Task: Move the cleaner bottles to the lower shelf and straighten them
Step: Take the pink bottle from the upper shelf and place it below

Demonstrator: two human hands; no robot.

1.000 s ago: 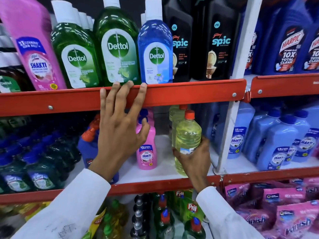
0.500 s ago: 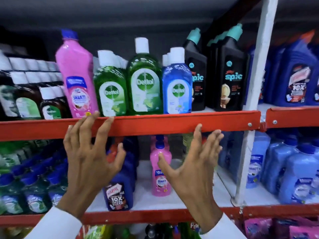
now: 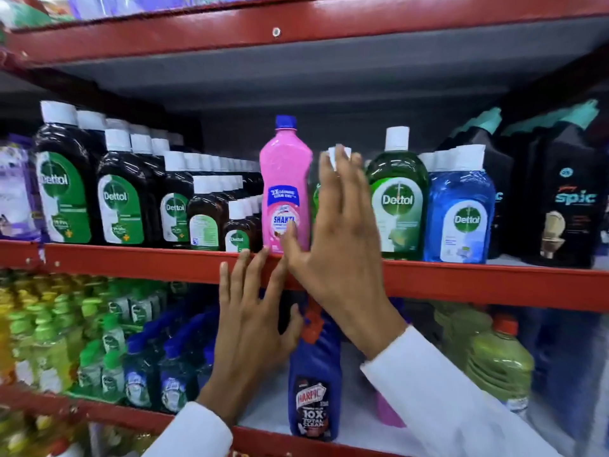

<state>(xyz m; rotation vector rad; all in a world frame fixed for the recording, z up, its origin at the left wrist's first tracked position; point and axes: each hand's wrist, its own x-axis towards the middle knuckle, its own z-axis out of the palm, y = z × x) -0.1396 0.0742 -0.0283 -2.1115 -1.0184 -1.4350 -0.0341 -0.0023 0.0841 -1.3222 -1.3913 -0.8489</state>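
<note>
A tall pink Shakti cleaner bottle (image 3: 286,184) with a blue cap stands upright on the upper shelf among Dettol bottles. My right hand (image 3: 336,245) is raised in front of that shelf with fingers spread, its thumb touching the pink bottle's lower label and its fingers covering a green Dettol bottle (image 3: 315,196). My left hand (image 3: 252,321) is open below it, fingertips on the red shelf rail (image 3: 148,263). On the lower shelf stand a blue Harpic bottle (image 3: 314,384) and a pink bottle (image 3: 389,413), mostly hidden by my right sleeve.
Brown Dettol bottles (image 3: 122,199) fill the upper shelf's left; green (image 3: 397,206) and blue (image 3: 459,216) Dettol and black Spic bottles (image 3: 566,199) stand right. The lower shelf holds green and blue bottles (image 3: 108,341) at left and yellow-green bottles (image 3: 497,361) at right. Another red rail (image 3: 296,31) runs overhead.
The view has tilted up and closed in on the upper shelf. My right hand rose from below the rail to the pink bottle. My left hand shifted right along the rail.
</note>
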